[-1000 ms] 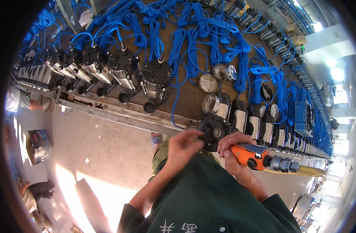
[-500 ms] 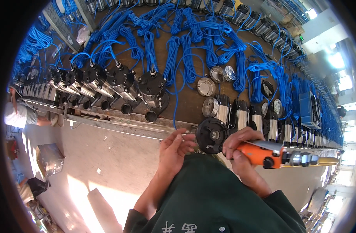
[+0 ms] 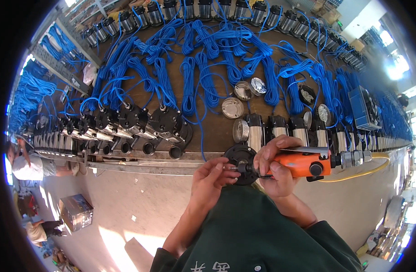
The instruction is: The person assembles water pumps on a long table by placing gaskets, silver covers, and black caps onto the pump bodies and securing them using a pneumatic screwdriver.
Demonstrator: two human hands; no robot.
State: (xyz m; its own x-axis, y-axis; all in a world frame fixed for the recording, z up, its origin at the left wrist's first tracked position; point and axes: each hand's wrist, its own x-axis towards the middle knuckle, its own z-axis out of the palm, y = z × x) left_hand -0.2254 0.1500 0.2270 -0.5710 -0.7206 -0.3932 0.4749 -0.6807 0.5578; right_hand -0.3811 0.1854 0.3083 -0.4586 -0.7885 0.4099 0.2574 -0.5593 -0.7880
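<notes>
My right hand (image 3: pixel 276 165) is wrapped round an orange air screwdriver (image 3: pixel 303 164), held level with its dark nose toward the left. At that nose, the thumb and fingers of my left hand (image 3: pixel 209 182) are pinched together. A small, thin metal piece shows by the fingertips, too small to name. Just behind the nose stands a pump motor with a round black end cover (image 3: pixel 237 156), at the bench's near edge. The driver's nose and my fingers hide part of this cover.
Steel pump motors (image 3: pixel 169 124) with black tops line the near edge on both sides. Bundles of blue cable (image 3: pixel 208 81) lie across the brown bench (image 3: pixel 171 50). Metal strainer cups (image 3: pixel 233 108) and a blue crate (image 3: pixel 364 109) are to the right. A yellow air hose (image 3: pixel 371 171) trails from the driver.
My left hand has closed from spread fingers into a pinch at the driver's nose. The screwdriver has come round to point left, in front of the black cover. The view has tilted slightly.
</notes>
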